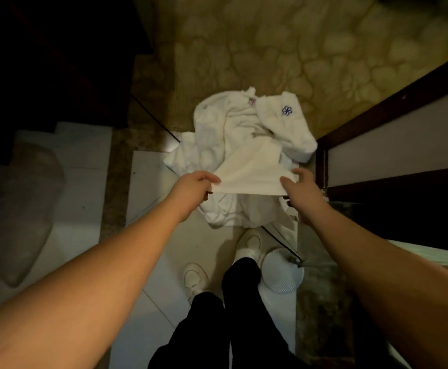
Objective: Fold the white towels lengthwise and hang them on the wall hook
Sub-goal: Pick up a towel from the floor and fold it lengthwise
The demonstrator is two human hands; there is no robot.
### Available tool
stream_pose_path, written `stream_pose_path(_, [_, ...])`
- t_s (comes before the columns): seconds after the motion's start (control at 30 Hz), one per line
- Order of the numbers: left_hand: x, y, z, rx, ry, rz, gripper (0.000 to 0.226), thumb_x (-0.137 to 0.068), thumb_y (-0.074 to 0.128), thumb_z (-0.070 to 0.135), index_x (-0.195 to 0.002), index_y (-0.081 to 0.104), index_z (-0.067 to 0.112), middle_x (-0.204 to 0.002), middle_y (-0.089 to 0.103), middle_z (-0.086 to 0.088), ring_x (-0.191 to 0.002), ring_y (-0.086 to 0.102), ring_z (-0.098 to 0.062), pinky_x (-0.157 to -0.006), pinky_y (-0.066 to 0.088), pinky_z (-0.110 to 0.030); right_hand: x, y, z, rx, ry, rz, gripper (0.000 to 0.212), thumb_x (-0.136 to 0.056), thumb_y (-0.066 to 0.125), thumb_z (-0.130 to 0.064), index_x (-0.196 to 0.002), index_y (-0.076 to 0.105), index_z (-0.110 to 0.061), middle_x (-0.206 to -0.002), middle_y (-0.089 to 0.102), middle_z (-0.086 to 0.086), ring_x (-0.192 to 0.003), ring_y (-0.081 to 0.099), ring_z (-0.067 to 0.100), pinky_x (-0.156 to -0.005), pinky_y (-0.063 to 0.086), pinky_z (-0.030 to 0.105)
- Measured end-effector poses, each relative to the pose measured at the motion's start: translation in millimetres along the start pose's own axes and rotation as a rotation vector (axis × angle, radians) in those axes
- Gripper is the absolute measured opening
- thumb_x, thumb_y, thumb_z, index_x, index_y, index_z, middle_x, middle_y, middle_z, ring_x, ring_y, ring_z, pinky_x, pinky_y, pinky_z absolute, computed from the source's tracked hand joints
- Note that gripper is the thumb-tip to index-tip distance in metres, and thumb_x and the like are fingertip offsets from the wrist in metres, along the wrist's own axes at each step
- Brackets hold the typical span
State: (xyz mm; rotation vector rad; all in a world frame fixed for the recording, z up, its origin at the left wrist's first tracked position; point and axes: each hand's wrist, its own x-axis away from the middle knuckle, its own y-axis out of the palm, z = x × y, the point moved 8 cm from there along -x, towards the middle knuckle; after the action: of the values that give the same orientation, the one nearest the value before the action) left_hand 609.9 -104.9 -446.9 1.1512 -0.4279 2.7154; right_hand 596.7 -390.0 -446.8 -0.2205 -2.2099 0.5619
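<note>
White towel (249, 171) hangs stretched between our hands above a heap of towels (233, 123) on the floor (148, 187), its near edge running left to right. Our left hand (195, 183) and right hand (298, 186) each pinch a corner. We cannot make out the dark left side; no hook shows.

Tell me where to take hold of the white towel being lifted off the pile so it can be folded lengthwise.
Take the white towel by the two corners of its near straight edge, from above, one grip at each end. The left hand already pinches the left corner; the right hand is at the right one. That edge is taut, while the far end trails into the crumpled pile.
</note>
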Motion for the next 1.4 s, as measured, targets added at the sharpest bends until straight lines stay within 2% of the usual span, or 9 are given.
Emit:
stream_pose_path(0.17, [90.3, -33.6, 56.2, -0.102, 0.144, -0.04, 0.04, -0.084, 0.052, -0.005, -0.091, 0.074, 0.028, -0.083, 0.069, -0.002, -0.071, 0.058, -0.012, -0.066, 0.046, -0.024, 80.9, -36.8, -65.9, 0.176, -0.189, -0.056, 0.017, -0.099, 0.051, -0.041, -0.11, 0.064, -0.04, -0.101, 0.063, -0.007, -0.08, 0.061, 0.015, -0.073, 0.054, 0.037])
stream_pose_path(0.3, [170.8, -54.9, 104.7, -0.287, 0.339, 0.033, 0.026, -0.089, 0.064, 0.002, -0.108, 0.072, 0.019, -0.094, 0.066, 0.003, -0.079, 0.057, -0.005, -0.061, 0.038, -0.004, 151.7, -67.9, -106.7, 0.363, -0.292, -0.11, 0.018, -0.091, 0.058, -0.059, -0.101, 0.066, -0.046, -0.095, 0.065, -0.019, -0.078, 0.063, 0.005, -0.053, 0.045, 0.02])
stream_pose_path(0.5, [306.2, -83.8, 169.9, -0.433, 0.564, 0.294, 0.021, -0.097, 0.063, 0.029, -0.106, 0.076, 0.014, -0.101, 0.065, 0.001, -0.094, 0.059, -0.015, -0.067, 0.035, -0.015, 267.1, -92.4, -151.7, 0.749, -0.493, -0.273, 0.064, -0.073, 0.077, -0.064, -0.126, 0.059, -0.034, -0.12, 0.05, -0.015, -0.112, 0.048, 0.01, -0.091, 0.035, 0.026])
stream_pose_path(0.63, [400.3, -95.5, 186.4, -0.432, 0.673, 0.388, 0.023, -0.095, 0.067, 0.03, -0.106, 0.076, 0.012, -0.104, 0.056, 0.005, -0.1, 0.051, -0.012, -0.081, 0.031, -0.008, 342.9, -104.3, -162.1, 0.908, -0.678, -0.266, 0.037, -0.092, 0.067, -0.049, -0.117, 0.068, -0.022, -0.113, 0.063, -0.007, -0.103, 0.052, 0.012, -0.079, 0.035, 0.023])
stream_pose_path(0.8, [532.3, -93.6, 160.9, -0.164, 0.642, 0.306, 0.018, -0.097, 0.061, 0.037, -0.097, 0.075, 0.025, -0.088, 0.074, 0.003, -0.087, 0.071, -0.018, -0.082, 0.056, -0.04, 448.2, -128.2, -155.6, 0.804, -0.925, -0.202, 0.044, -0.097, 0.059, -0.046, -0.1, 0.076, -0.006, -0.101, 0.068, 0.011, -0.098, 0.062, 0.029, -0.078, 0.043, 0.035])
stream_pose_path(0.97, [666.6, -103.2, 132.7, 0.039, 0.695, 0.434, 0.021, -0.095, 0.061, 0.039, -0.097, 0.077, 0.026, -0.09, 0.076, -0.001, -0.085, 0.074, -0.018, -0.075, 0.058, -0.032, 535.4, -142.3, -140.9, 0.826, -1.029, -0.096, 0.037, -0.1, 0.055, -0.045, -0.11, 0.072, -0.014, -0.103, 0.068, 0.003, -0.092, 0.054, 0.016, -0.076, 0.034, 0.029])
stream_pose_path(1.13, [781.3, -149.0, 88.3, 0.528, 0.646, 0.523, 0.022, -0.094, 0.067, 0.025, -0.104, 0.076, 0.008, -0.101, 0.076, -0.016, -0.097, 0.073, -0.029, -0.077, 0.056, -0.035, 613.0, -139.7, -130.4, 0.823, -1.119, -0.113, 0.032, -0.101, 0.056, -0.037, -0.109, 0.069, -0.008, -0.101, 0.065, 0.007, -0.093, 0.056, 0.021, -0.074, 0.035, 0.032])
stream_pose_path(1.27, [872.4, -175.5, 47.1, 0.677, 0.676, 0.605, 0.022, -0.102, 0.055, 0.023, -0.098, 0.068, 0.006, -0.087, 0.073, -0.015, -0.069, 0.074, -0.014, -0.055, 0.055, -0.022, 666.0, -128.1, -116.3, 0.863, -1.184, -0.116, 0.019, -0.101, 0.056, -0.033, -0.1, 0.065, -0.017, -0.086, 0.058, -0.003, -0.084, 0.055, 0.019, -0.064, 0.034, 0.029])
stream_pose_path(1.4, [962.0, -173.3, -12.0, 0.821, 0.73, 0.607, 0.021, -0.102, 0.053, 0.02, -0.095, 0.066, 0.006, -0.08, 0.074, -0.012, -0.068, 0.074, -0.019, -0.054, 0.058, -0.029, 719.7, -111.2, -86.6, 0.87, -1.2, -0.111, 0.009, -0.103, 0.049, -0.028, -0.097, 0.056, -0.025, -0.086, 0.054, -0.008, -0.08, 0.052, 0.013, -0.06, 0.032, 0.023])
